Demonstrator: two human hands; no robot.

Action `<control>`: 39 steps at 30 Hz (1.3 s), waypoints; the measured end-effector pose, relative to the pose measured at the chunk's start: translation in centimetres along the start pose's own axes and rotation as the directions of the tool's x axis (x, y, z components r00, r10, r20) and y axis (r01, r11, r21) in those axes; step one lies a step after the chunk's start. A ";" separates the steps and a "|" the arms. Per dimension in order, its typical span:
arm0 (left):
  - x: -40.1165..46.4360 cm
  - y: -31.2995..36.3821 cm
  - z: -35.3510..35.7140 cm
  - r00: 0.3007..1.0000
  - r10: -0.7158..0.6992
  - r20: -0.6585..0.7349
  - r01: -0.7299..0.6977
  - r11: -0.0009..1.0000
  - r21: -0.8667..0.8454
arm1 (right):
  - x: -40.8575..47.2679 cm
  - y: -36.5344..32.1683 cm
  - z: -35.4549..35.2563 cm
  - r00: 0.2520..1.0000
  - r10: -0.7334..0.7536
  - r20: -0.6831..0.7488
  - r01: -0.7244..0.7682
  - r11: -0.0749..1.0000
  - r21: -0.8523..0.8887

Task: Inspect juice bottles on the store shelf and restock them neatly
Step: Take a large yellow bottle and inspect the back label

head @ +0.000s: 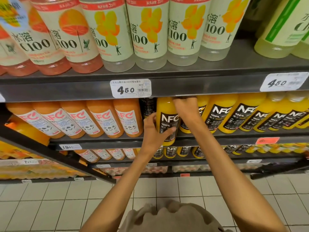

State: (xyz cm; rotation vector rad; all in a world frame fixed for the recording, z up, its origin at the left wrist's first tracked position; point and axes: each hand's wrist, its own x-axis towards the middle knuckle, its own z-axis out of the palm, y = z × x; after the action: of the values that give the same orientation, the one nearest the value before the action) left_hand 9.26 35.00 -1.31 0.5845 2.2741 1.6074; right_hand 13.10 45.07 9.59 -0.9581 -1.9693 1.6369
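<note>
— Where the middle shelf (234, 137) meets its front edge: yellow NFC bottle (167, 121), upright, base just past the lip.
— Left hand (154, 129)?
— Curled round the label, thumb across the front.
— Right hand (185, 108)?
— Gripping the neck up top, cap hidden beneath the shelf rail.
— Neighbours?
— Orange bottles (100, 119) left, more yellow bottles (237, 114) right.

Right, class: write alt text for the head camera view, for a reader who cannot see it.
Both hands hold a yellow NFC juice bottle at the front of a store shelf: the left hand grips its black label, the right hand its top. More yellow NFC bottles stand to its right, orange NFC bottles to its left, C100 bottles above.
</note>
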 end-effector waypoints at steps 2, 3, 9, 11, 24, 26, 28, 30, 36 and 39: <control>-1.1 0.1 -0.3 0.994 -0.060 0.087 0.070 0.991 -0.117 | -0.4 0.1 -0.3 0.999 -0.044 -0.002 0.044 0.993 0.107; -1.8 0.2 -0.5 0.989 -0.078 0.125 0.098 0.981 -0.166 | -0.8 0.1 -0.5 0.999 -0.053 -0.002 0.053 0.991 0.123; -5.8 1.8 -1.8 0.966 -0.094 0.240 0.175 0.923 -0.342 | -1.4 0.1 -1.8 1.000 0.005 0.008 -0.007 0.980 0.200; -6.5 2.5 -2.4 0.929 -0.111 0.352 0.251 0.890 -0.381 | -1.5 0.4 -2.4 0.998 0.023 0.054 -0.033 0.979 0.203; -9.5 1.6 -3.8 0.787 -0.221 0.576 0.544 0.689 -0.479 | -3.3 2.2 -2.0 0.978 0.063 0.199 -0.138 0.910 0.392; -10.1 1.3 -3.5 0.816 -0.237 0.527 0.516 0.708 -0.481 | -3.5 1.8 -1.9 0.981 0.100 0.166 -0.155 0.921 0.357; -10.3 1.2 -3.5 0.823 -0.270 0.500 0.521 0.709 -0.475 | -3.8 1.7 -2.3 0.979 0.108 0.173 -0.162 0.927 0.337; -10.2 1.2 -4.0 0.805 -0.281 0.522 0.560 0.651 -0.513 | -3.9 2.1 -3.0 0.966 0.102 0.237 -0.186 0.913 0.363; -10.2 2.2 -3.9 0.648 -0.240 0.723 0.748 0.382 -0.543 | -5.1 3.3 -2.6 0.870 0.024 0.492 -0.377 0.676 0.633; -10.5 1.8 -3.7 0.616 -0.255 0.745 0.772 0.382 -0.508 | -5.5 3.3 -2.4 0.896 0.093 0.434 -0.378 0.672 0.636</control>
State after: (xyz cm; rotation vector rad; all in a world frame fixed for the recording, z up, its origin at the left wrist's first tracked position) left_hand 16.99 27.37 1.72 -0.0153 0.8988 1.5698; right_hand 19.32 42.99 7.55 -0.6295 -1.1785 2.6107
